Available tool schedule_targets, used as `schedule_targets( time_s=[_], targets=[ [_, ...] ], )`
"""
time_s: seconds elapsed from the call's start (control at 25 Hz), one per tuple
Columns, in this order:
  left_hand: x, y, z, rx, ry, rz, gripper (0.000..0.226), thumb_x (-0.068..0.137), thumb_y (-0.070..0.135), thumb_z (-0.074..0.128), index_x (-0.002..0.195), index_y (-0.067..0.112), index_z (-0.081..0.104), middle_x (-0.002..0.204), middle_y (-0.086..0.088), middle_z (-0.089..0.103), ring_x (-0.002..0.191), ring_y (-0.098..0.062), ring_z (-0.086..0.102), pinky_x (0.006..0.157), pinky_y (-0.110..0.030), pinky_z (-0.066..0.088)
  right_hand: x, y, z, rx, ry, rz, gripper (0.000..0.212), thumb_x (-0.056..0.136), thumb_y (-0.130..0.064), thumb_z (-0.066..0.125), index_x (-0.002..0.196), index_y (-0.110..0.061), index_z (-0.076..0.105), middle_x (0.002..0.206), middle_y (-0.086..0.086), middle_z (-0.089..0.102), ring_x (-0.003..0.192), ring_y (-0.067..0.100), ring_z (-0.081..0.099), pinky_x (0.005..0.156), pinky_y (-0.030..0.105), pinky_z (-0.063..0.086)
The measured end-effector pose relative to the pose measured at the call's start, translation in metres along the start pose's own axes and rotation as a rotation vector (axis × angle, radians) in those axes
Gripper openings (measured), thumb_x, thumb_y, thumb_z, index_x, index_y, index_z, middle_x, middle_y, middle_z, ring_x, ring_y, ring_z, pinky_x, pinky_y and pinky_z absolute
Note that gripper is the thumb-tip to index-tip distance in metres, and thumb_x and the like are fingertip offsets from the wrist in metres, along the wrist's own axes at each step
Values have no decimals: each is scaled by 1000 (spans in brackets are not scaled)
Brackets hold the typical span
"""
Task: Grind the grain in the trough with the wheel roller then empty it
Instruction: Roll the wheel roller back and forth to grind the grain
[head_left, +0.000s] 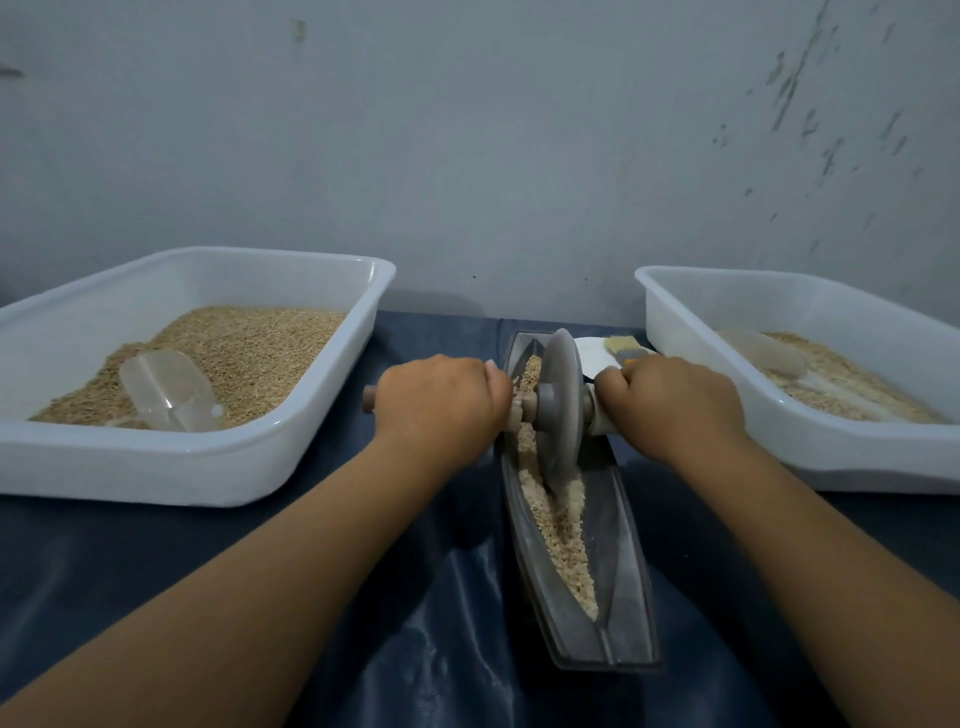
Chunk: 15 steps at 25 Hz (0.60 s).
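Both hands, left hand (441, 400) and right hand (675, 402), hold the wheel roller (558, 410) handles tight. It stands in the trough (618, 545) of grain (561, 525). Two white tubs (197, 462) hold grain too.

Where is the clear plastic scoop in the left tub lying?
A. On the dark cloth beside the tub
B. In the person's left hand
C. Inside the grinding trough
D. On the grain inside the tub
D: the clear scoop lies on the grain heap inside the left tub, while both hands grip the wheel roller handles.
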<state>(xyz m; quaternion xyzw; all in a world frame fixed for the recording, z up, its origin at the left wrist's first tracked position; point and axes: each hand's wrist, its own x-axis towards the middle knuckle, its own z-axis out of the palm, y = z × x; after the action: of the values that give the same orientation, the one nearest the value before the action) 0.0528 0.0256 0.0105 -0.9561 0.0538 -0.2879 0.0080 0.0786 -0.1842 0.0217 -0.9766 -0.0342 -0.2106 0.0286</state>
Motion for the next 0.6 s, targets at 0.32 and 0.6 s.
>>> schedule_targets(
  time_s=[0.32,0.6],
  targets=[
    [15,-1,-2,143,-86,120,15,93,21,43,88,13,55,70,0,47,60,-23,48,53,-32,40,13,-2,1,65,-1,-2,37,92,-31,28,59,-20,42,67,2,48,58,17,42,52,29,29],
    [22,-3,-2,187,-108,193,12,91,17,50,101,12,53,82,-6,55,65,-24,45,55,-33,39,17,-2,-3,10,-130,14,32,95,-27,31,69,-15,46,76,2,48,65,21,42,60,33,31]
  ],
)
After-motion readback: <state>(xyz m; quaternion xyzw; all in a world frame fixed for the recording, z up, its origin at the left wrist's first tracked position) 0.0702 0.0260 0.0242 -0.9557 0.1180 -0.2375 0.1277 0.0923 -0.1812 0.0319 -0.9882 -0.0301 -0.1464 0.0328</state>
